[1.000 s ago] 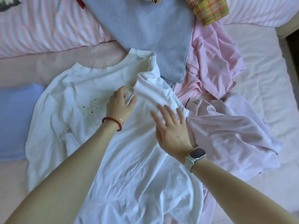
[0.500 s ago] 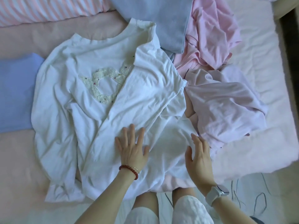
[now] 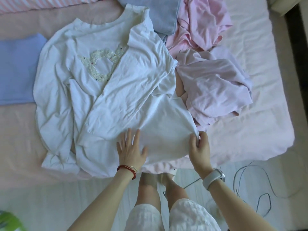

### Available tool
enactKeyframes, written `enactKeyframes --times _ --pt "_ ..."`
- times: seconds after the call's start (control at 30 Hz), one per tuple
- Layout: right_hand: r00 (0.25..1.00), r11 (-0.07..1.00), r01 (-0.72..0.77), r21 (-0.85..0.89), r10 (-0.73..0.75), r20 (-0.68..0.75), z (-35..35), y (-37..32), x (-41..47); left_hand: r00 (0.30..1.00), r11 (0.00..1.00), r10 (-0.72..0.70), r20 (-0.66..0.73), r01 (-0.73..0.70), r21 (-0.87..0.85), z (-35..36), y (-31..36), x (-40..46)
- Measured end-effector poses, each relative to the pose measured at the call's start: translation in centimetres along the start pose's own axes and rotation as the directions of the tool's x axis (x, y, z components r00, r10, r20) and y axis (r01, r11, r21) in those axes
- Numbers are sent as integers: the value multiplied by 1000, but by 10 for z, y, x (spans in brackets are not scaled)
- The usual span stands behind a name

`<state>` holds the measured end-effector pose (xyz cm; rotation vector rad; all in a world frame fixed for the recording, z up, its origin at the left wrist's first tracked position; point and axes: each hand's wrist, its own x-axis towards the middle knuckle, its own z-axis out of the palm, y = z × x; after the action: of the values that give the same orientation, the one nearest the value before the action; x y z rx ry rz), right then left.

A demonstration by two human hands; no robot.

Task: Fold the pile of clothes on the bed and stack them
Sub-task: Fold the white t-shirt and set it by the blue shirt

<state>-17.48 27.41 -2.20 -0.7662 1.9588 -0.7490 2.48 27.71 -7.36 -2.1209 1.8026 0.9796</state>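
White shirt [image 3: 133, 90] lies spread across the bed [image 3: 250, 130], its right side folded over the front so that the fold partly covers a lacy ring-shaped patch [image 3: 100, 64] on the chest. The left hand [image 3: 131, 150] lies flat on the shirt's lower part, fingers straight and spread, pressing the cloth down near the hem. Just to the right of it, the right hand [image 3: 200, 147] pinches the shirt's lower right corner between thumb and curled fingers, the cloth pulled taut between the two hands. A red bead bracelet [image 3: 127, 169] circles the left wrist and a pale smartwatch [image 3: 215, 177] sits on the right wrist.

Beyond the right hand, touching the shirt's right edge, a crumpled pale lilac garment [image 3: 213, 84] is heaped, and farther still a pink garment [image 3: 203, 22] lies bunched beside a grey-blue garment [image 3: 160, 15] that overlaps the shirt's collar. Far to the left of the left hand, a folded blue garment [image 3: 16, 70] lies flat, its edge tucked under the shirt's sleeve. Beyond it, at the far edge, is a strip of pink striped bedding [image 3: 33, 4]. Below the hands the person's legs stand on a pale floor, and dark cable [image 3: 250, 180] loops to the right of the right arm.
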Motion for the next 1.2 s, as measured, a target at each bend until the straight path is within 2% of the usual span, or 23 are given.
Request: enactKeyframes --times 0.1,0.17,0.27,0.33,0.37,0.43,0.5,0.53,0.6,0.67,0.73,0.8,0.87,0.93,1.07,1.13,1.2 --pt "995 982 98 -161 -96 17 -27 3 -2 999 999 -35 10 35 -37 11 9 -22" --pt "997 929 80 -362 -73 35 -47 11 -2 997 998 -64 46 65 -20 17 11 -29" --pt "994 715 -42 -698 100 42 -68 29 3 963 997 -65 263 50 63 25 5 -33" --pt "991 560 4 -828 111 80 -70 34 5 920 998 -59 388 54 24 29 -1 -36" --pt "993 526 71 -847 45 111 -66 34 4 916 997 -60 397 77 -26 30 -3 -39" --pt "955 478 295 -827 -164 246 -48 29 -1 947 982 -75 312 125 -142 27 -9 -44" --pt "834 375 537 -755 -370 409 -22 22 -9 981 951 -111 157 151 -268 19 -17 -50" --pt "778 323 616 -718 -394 490 -7 15 -14 988 931 -137 74 154 -331 12 -22 -54" --pt "722 274 691 -669 -315 616 20 3 -22 975 884 -214 -61 167 -437 -2 -36 -58" --pt "685 264 723 -638 -160 710 50 -2 -24 930 823 -341 -135 225 -522 -21 -59 -56" --pt "658 232 735 -637 -23 752 79 -12 -28 861 759 -473 -189 288 -584 -41 -91 -49" --pt "668 239 723 -648 -7 744 107 -25 -34 783 708 -576 -234 335 -622 -59 -126 -38" --pt "660 314 734 -602 -120 742 134 -39 -41 698 616 -686 -205 408 -674 -74 -160 -28" --pt "611 375 773 -512 -223 760 163 -53 -49 665 562 -733 -142 476 -677 -83 -190 -19" --pt "550 417 804 -423 -254 795 224 -69 -56 700 546 -714 13 570 -614 -88 -235 2" --pt "555 433 795 -424 -240 796 247 -73 -60 752 537 -658 34 501 -679 -91 -252 11" --pt "573 420 784 -457 -205 794 265 -74 -62 840 465 -538 71 366 -806 -102 -262 14"
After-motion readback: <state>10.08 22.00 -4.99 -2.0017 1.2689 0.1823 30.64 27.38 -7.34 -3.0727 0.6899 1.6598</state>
